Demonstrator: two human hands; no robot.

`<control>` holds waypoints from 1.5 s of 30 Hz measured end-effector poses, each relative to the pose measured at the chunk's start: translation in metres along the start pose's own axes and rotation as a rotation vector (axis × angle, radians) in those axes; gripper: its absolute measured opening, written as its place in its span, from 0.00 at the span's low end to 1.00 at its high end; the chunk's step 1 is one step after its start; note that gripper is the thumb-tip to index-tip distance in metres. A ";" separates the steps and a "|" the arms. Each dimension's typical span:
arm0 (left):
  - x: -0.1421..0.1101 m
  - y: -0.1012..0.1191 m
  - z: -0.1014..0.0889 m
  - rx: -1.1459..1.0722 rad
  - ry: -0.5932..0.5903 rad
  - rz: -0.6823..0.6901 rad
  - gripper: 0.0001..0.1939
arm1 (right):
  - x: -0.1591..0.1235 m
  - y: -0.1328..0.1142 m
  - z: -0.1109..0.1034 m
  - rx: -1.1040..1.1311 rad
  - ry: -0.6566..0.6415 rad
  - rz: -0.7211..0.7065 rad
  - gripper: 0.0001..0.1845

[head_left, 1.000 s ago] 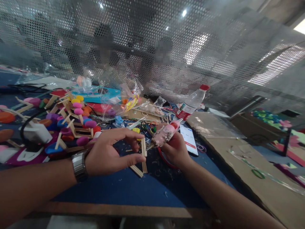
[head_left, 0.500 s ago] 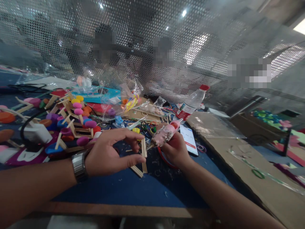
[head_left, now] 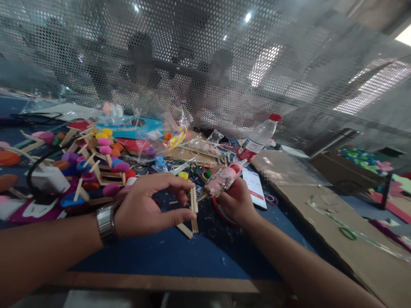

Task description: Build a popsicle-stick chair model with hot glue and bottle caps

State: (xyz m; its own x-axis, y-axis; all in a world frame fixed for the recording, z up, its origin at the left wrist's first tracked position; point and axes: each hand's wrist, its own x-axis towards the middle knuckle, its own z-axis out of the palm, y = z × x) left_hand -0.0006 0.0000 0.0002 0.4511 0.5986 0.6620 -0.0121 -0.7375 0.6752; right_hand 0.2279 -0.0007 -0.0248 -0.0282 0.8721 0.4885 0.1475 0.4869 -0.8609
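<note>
My left hand (head_left: 148, 205) pinches a small frame of wooden sticks (head_left: 193, 209) between thumb and fingers, just above the blue table top (head_left: 180, 252). A metal watch sits on that wrist. My right hand (head_left: 236, 201) is wrapped round a pink, smeared glue tube (head_left: 222, 179), its tip pointing left at the sticks and almost touching them.
Stick-and-bottle-cap models (head_left: 96, 164) crowd the left. A white charger with a black cable (head_left: 48, 179) lies there too. A phone (head_left: 255, 187), a plastic bottle (head_left: 258, 139) and cardboard sheets (head_left: 321, 205) lie to the right. A perforated screen (head_left: 205, 64) stands behind, with people beyond it.
</note>
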 end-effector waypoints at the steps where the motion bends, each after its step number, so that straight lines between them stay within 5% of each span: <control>1: 0.000 0.000 0.000 0.000 -0.001 0.002 0.18 | 0.000 0.000 0.000 0.003 0.001 -0.001 0.07; 45: -0.002 -0.001 0.000 0.005 -0.019 0.035 0.19 | 0.000 0.001 0.001 0.037 0.039 0.014 0.06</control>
State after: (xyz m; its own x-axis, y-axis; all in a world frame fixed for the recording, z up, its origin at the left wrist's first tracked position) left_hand -0.0017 0.0000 -0.0017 0.4674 0.5662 0.6790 -0.0237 -0.7597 0.6498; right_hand 0.2274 0.0002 -0.0255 0.0123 0.8766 0.4811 0.1108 0.4770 -0.8719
